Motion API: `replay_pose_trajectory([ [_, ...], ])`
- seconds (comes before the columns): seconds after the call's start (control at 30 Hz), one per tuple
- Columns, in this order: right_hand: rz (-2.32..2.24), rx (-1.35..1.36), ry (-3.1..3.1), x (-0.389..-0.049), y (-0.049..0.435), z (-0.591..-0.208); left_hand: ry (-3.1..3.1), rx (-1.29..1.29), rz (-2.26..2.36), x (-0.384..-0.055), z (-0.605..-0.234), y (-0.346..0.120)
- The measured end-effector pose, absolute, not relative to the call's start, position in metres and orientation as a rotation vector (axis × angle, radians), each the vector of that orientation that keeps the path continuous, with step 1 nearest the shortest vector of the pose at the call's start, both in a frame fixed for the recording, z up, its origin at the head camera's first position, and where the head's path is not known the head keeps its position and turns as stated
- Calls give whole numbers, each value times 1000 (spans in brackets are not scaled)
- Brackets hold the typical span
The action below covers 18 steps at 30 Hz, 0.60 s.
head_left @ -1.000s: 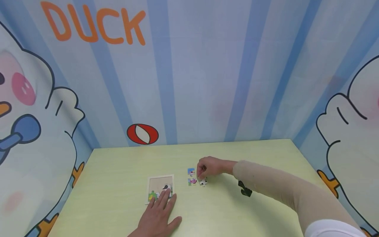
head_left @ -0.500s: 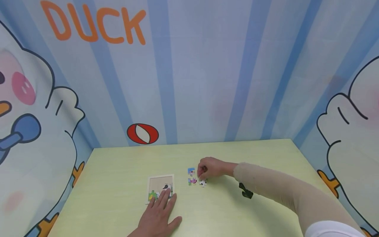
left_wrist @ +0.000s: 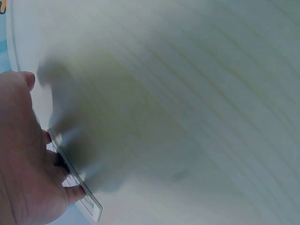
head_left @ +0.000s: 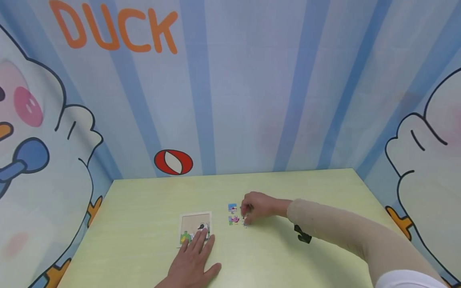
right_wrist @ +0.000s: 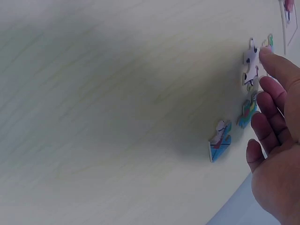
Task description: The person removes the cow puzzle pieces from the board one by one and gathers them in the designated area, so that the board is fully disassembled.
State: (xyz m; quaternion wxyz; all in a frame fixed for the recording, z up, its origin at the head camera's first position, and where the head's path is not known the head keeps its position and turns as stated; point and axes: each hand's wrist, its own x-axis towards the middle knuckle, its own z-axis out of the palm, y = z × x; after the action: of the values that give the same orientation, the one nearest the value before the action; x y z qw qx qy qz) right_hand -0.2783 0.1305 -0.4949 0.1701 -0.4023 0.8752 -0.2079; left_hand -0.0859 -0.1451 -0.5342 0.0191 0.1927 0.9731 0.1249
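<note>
In the head view, my left hand (head_left: pixel 192 260) lies palm down with its fingers spread, the fingertips resting on the near part of a puzzle frame (head_left: pixel 210 220). Inside the frame are some joined puzzle pieces (head_left: pixel 186 237), partly under the fingers. My right hand (head_left: pixel 261 208) is bent down over a white puzzle piece with black spots (right_wrist: pixel 251 63). In the right wrist view, thumb and forefinger are at that piece's edge, apart from each other, with the other fingers loosely curled. Beside it lie a pink-and-green puzzle piece (head_left: pixel 234 220) and a blue puzzle piece (head_left: pixel 232 207).
Another blue puzzle piece (right_wrist: pixel 220 140) lies nearer the right wrist camera, with a blue-green piece (right_wrist: pixel 247 110) behind it. The pale wooden table (head_left: pixel 144 212) ends against a striped blue curtain (head_left: pixel 245 100) printed with ducks. A dark clip (head_left: pixel 303 235) hangs under the right sleeve.
My right hand has shifted slightly right and towards me over the spotted puzzle piece, and its thumb and forefinger have parted. The left hand has stayed on the frame.
</note>
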Motion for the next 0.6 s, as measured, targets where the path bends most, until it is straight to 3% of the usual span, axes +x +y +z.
replay_pose_trajectory([
  [0.6,-415,-1269,2567,-271,134,-502,3058,625,392,-88,-542,-146],
])
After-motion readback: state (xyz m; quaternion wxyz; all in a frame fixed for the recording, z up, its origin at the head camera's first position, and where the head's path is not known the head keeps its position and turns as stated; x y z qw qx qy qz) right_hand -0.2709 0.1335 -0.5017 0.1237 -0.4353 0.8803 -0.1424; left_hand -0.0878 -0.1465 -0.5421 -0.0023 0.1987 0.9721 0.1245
